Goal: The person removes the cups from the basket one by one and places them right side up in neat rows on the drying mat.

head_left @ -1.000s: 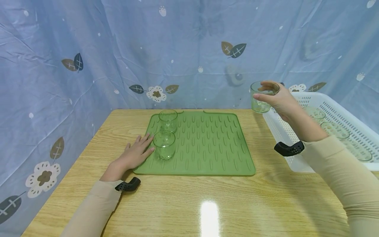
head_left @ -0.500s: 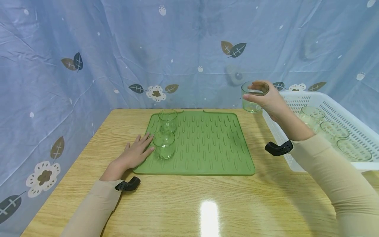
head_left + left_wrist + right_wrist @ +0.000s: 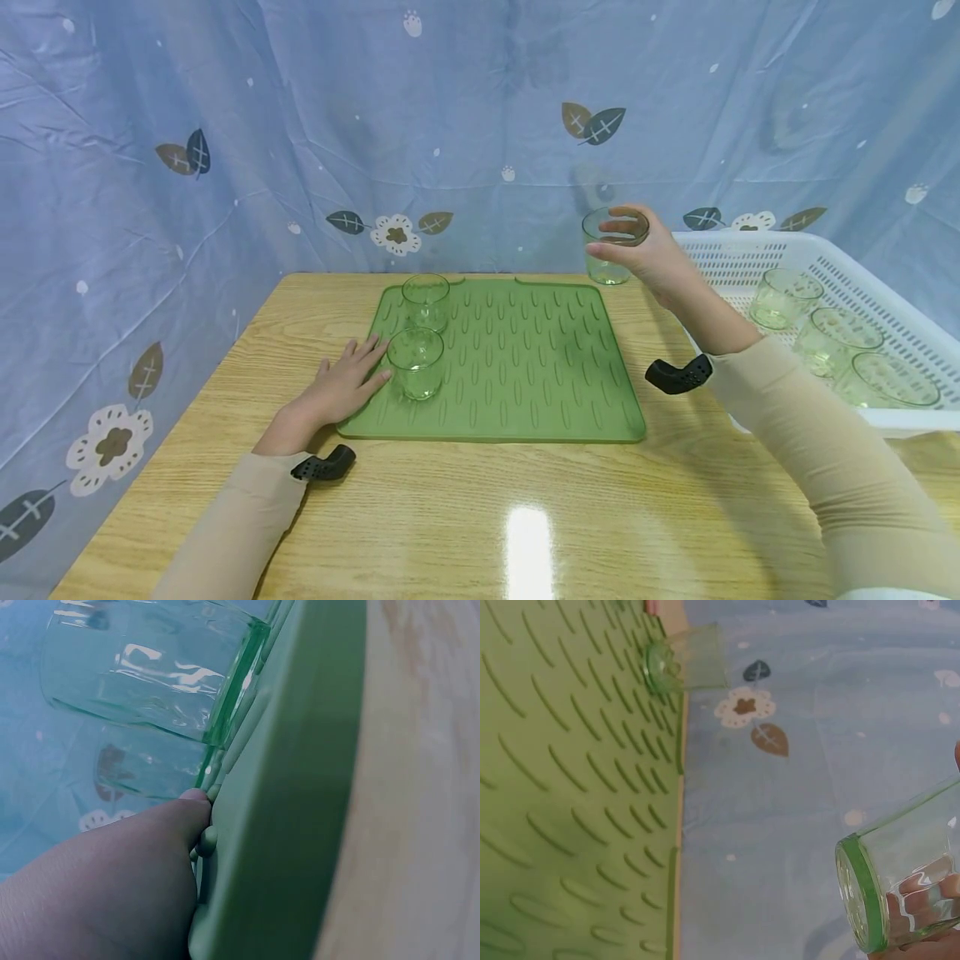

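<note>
My right hand grips a clear greenish drinking glass near its rim, thumb in front and fingers behind. Upright, it hangs in the air by the back right corner of the green drying mat. In the right wrist view the held glass shows its thick green base. Two more glasses stand upright on the mat's left side, a front glass and a back glass. My left hand lies flat with spread fingers on the mat's left edge, beside the front glass; whether it touches that glass, I cannot tell.
A white perforated plastic basket stands on the right of the wooden table. Three glasses sit along its right side, among them a middle glass. A blue patterned curtain hangs close behind the table and along its left.
My right hand has carried the glass leftward, from beside the basket's back left corner toward the mat. The left hand and the two glasses on the mat have stayed put.
</note>
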Motion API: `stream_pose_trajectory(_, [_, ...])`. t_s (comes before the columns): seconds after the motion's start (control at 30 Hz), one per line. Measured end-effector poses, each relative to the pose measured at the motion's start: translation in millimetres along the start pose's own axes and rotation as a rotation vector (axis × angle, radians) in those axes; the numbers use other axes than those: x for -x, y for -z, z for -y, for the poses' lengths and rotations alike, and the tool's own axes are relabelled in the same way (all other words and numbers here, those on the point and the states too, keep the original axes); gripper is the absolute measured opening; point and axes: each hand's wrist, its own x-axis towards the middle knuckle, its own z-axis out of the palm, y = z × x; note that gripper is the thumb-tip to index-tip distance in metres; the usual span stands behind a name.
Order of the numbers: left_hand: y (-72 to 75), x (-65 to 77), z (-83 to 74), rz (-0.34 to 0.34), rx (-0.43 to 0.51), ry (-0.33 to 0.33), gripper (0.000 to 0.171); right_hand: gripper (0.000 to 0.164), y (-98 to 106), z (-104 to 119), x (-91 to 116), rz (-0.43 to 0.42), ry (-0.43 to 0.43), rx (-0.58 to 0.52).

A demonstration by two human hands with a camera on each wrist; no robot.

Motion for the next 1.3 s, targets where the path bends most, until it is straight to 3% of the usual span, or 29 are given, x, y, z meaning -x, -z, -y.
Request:
stream_pose_trajectory(0.5, [-3.4,0.5,2.2,-0.013,-0.003,0.006,0.069,0.075,-33,-11,-15,0.047,0.001,-0.045])
stream_pose_trajectory(1.0, [0.3,0.1,0.1,-0.005,0.006,0.004,0.068,0.078,-65,-35,-25,0.137,0.002,-0.067])
stream_pose_trajectory(1.3, [-1.0,0.5,1.8,-0.002,0.007,0.004,0.068,0.075,-88,-46,-31,0.206,-0.003,-0.141])
